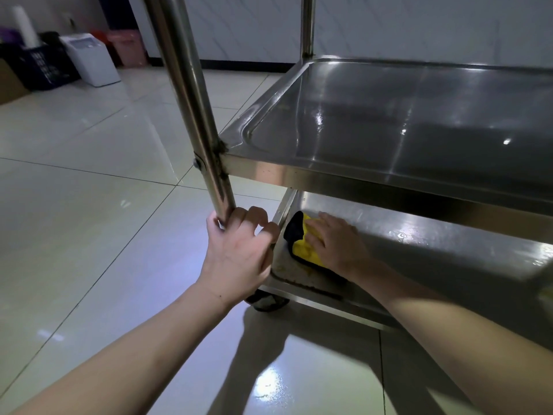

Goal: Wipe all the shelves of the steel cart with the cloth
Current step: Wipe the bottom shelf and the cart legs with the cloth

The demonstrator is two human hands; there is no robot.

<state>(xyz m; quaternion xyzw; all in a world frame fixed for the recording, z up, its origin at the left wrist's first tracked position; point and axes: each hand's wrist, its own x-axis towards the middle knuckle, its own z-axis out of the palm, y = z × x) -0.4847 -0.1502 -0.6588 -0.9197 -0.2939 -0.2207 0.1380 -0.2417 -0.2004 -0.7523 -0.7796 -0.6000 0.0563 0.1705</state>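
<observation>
Glossy pale floor tiles, white wall, bins along it.

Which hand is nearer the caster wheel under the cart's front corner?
Left. The left hand grips the cart post just above the caster wheel; the right hand presses the cloth on the bottom shelf, farther right.

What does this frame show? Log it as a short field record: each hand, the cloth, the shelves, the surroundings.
left hand: grips the cart post near its lower end
right hand: lies flat, pressing the cloth
cloth: yellow with a dark edge, on the bottom shelf at its left corner
bottom shelf: being wiped; brownish grime along its front left rim
shelf above: bare, shiny steel
caster: partly visible under the left corner
background: bins and boxes by the far wall
</observation>
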